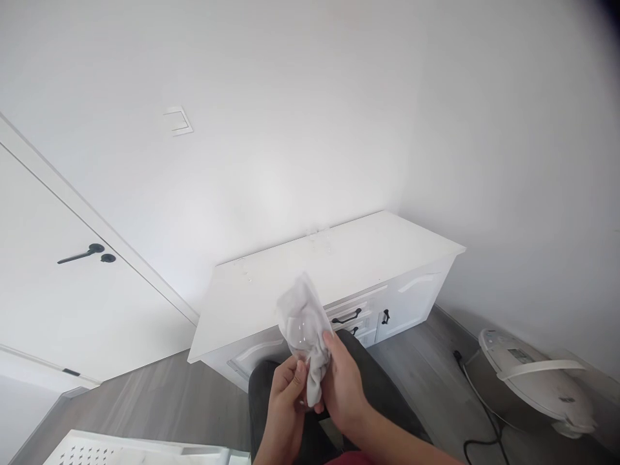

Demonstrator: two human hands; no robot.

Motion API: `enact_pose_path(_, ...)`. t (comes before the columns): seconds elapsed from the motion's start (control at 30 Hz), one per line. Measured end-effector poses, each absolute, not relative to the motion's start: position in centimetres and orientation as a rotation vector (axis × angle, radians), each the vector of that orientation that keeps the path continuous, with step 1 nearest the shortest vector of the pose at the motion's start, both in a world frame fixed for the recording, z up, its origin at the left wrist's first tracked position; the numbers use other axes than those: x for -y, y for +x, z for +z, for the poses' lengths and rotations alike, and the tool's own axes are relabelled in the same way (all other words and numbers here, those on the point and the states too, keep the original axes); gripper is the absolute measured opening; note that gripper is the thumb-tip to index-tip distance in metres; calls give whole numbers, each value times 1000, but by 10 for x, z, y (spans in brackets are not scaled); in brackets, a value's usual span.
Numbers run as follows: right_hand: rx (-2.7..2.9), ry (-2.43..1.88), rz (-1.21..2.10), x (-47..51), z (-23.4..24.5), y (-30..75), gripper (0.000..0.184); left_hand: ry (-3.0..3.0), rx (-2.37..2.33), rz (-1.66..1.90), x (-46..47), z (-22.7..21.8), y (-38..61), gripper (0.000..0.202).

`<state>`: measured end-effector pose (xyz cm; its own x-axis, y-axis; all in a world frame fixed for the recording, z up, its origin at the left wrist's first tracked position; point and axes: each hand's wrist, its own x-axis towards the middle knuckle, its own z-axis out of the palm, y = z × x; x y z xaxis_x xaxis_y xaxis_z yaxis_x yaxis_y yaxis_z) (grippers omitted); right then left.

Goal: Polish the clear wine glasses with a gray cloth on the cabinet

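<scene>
We have both hands close together at 6 o'clock, just below the middle of the view, over our dark trousers (pixel 382 381). Between them is a pale grey cloth (pixel 296 302) wrapped partly around a clear glass (pixel 303 332), whose rounded side shows through the opening. Our right hand (pixel 346 384) is clamped along the cloth's right edge, thumb laid upward, while our left hand (pixel 287 391) is closed at the lower end of the glass, thumb against curled fingers. The cloth's top is blurred and points toward 12 o'clock; its lower end hangs bunched between our palms.

Beyond the cloth runs a white surface (pixel 392 239), the top of a cabinet against the wall. Near its back edge stand some clear objects (pixel 318 239), too faint for us to make out. A black drawer handle (pixel 347 316) shows at 5 o'clock, just beside the cloth.

At 4 o'clock a rice cooker (pixel 542 387) sits on the floor (pixel 165 394), a dark cord (pixel 484 442) beside it. We see a door handle (pixel 80 254) at 9 o'clock and a light switch (pixel 178 121) at 10 o'clock.
</scene>
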<state>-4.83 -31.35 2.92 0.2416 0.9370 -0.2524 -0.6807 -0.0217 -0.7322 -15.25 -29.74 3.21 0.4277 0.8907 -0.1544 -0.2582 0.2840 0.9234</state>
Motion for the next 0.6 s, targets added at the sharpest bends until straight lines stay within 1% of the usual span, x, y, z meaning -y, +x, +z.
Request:
enact_pose_path(0.03, 497, -955, 1210, 316, 24, -52, 56, 929, -829, 941, 300, 32, -148, 50)
enact_pose_path(0.13, 1179, -1062, 792, 322, 17, -46, 40, 917, -1057, 1010, 300, 35, -148, 41)
enact_pose_path(0.17, 1416, -1083, 657, 322, 20, -39, 39, 977, -1130, 1010, 299, 35, -151, 36)
enact_pose_path(0.23, 1763, -1138, 431, 321, 33, -26, 45, 1162, -1199, 940, 298, 35, -158, 22)
enact_pose_path(0.27, 1859, -1176, 356, 320, 41, -19, 45, 1259, -1185, 876, 298, 34, -161, 22)
enact_pose_path(0.33, 1907, -1250, 284, 317, 54, -9, 34, 1431, -1111, 730, 299, 34, -166, 34)
enact_pose_path(0.4, 1822, -1290, 359, 312, 61, -1, 19, 1583, -1059, 641, 300, 36, -169, 42)
enact_pose_path(0.43, 1754, -1284, 461, 310, 62, 2, 16, 1646, -1055, 630, 299, 37, -171, 44)
enact_pose_path(0.5, 1527, -1226, 760, 305, 58, 6, 23, 1697, -1053, 602, 297, 40, -175, 47)
enact_pose_path(0.6, 853, -1090, 1179, 300, 51, 3, 32, 1588, -930, 543, 292, 44, -179, 50)
